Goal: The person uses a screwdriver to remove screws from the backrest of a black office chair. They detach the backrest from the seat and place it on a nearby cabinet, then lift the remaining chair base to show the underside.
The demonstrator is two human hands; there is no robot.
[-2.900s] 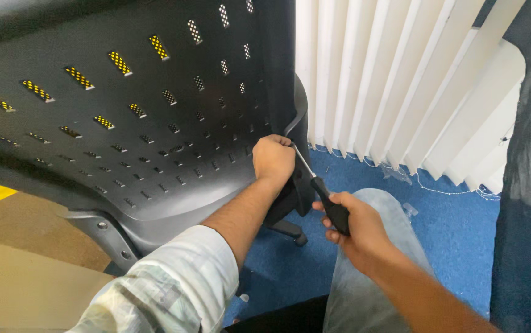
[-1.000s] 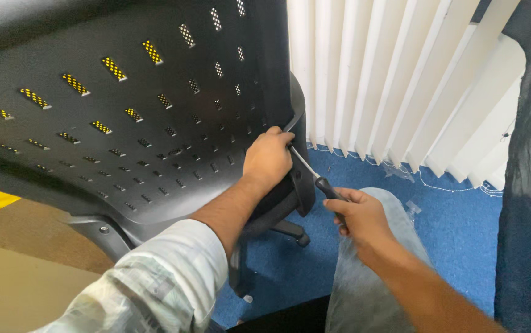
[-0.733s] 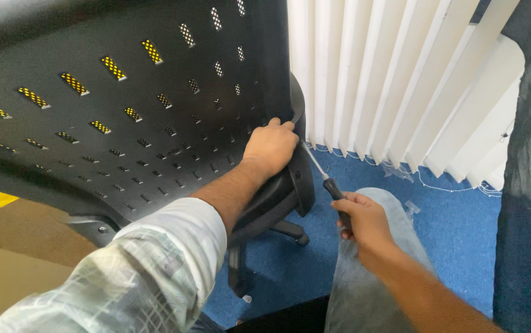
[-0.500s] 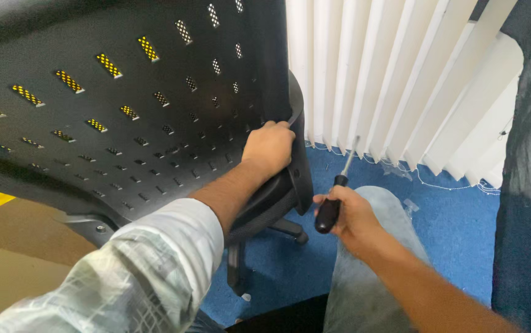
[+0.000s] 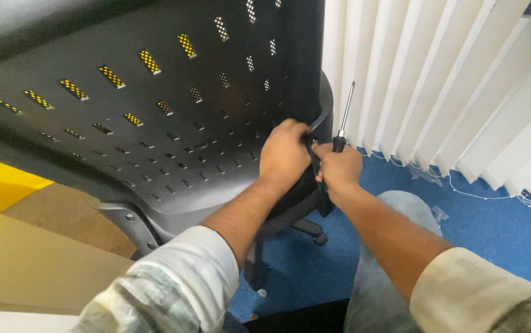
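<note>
A black office chair back (image 5: 154,105) with rows of small slots fills the upper left. My left hand (image 5: 285,154) grips its right edge near the armrest bracket. My right hand (image 5: 338,169) is pressed against the same edge, right beside the left hand. It holds a screwdriver (image 5: 342,120) by its black handle, with the metal shaft pointing straight up in front of the blinds. What the fingers of both hands touch between them is hidden.
White vertical blinds (image 5: 438,80) hang behind the chair, with a bead chain along the blue carpet (image 5: 481,222). A chair base leg with a castor (image 5: 318,234) stands below. My grey-trousered knee (image 5: 401,213) is at lower centre. A tan and yellow surface (image 5: 24,246) lies at left.
My right hand pulled the screwdriver tip away from the chair edge, turned the shaft upright, and moved up against my left hand. The view shifted slightly left.
</note>
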